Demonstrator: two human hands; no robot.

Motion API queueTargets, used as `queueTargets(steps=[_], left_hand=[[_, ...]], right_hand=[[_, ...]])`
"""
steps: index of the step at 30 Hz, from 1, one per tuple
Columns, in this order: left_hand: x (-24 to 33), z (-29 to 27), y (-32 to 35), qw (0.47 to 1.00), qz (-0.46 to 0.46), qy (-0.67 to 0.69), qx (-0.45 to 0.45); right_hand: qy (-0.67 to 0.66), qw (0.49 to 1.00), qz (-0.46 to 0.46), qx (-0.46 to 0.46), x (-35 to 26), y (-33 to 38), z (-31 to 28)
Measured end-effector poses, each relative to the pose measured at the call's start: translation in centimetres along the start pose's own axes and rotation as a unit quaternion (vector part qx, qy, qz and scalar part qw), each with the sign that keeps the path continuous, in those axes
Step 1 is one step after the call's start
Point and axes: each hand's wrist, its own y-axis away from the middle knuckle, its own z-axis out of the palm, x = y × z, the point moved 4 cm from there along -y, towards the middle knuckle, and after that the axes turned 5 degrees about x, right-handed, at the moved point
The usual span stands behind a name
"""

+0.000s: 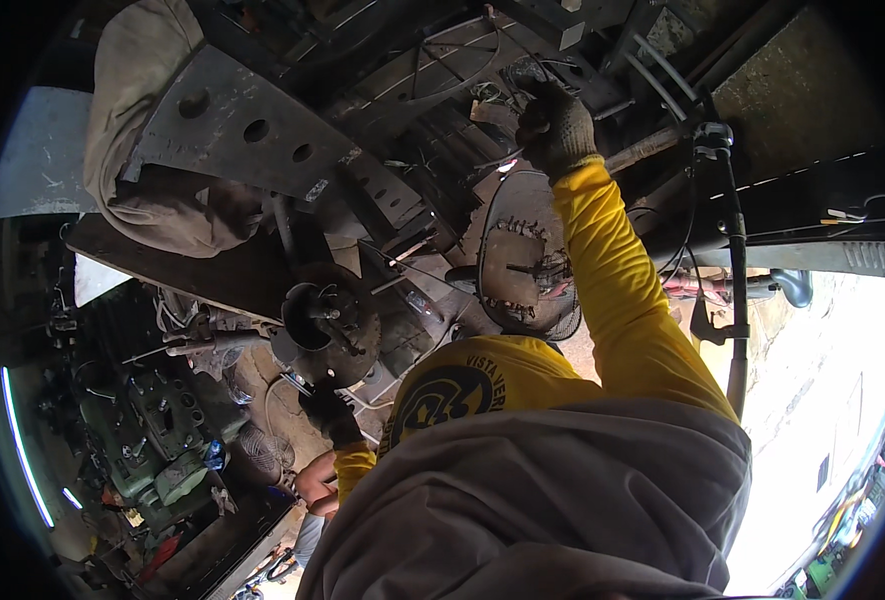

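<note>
My right hand point(563, 128), in a knitted work glove with dark fingers, reaches up to the far middle. Its fingers curl in among thin dark cables and metal parts; what they grip cannot be made out. Down at the left, my left hand point(333, 412) in a dark glove is close below a round metal disc point(358, 330) with a short tube and bolt at its centre. Shadow hides its fingers, so contact with the disc is uncertain. Above the disc stretches a dark steel plate point(228, 125) with a row of round holes.
Brown-grey cloth point(148, 90) drapes over the plate's left end. An oval mesh-rimmed frame point(513, 260) stands between my arms. Green machinery point(153, 430) sits lower left, near another person's bare limb point(316, 485). An upright dark pole point(735, 240) with cables rises at the right.
</note>
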Motion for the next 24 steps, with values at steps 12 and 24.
queueTargets(steps=[12,24], left_hand=[[-2.0,-2.9,-1.7,0.984,0.137,-0.082,-0.075],[-6.8,0.8,-4.8,0.795,0.424,-0.394,-0.18]], right_hand=[[-0.081,0.994,-0.055,0.038,1.8,-0.2,1.3],[-0.035,0.999,0.03,0.008,3.5,-0.8,4.8]])
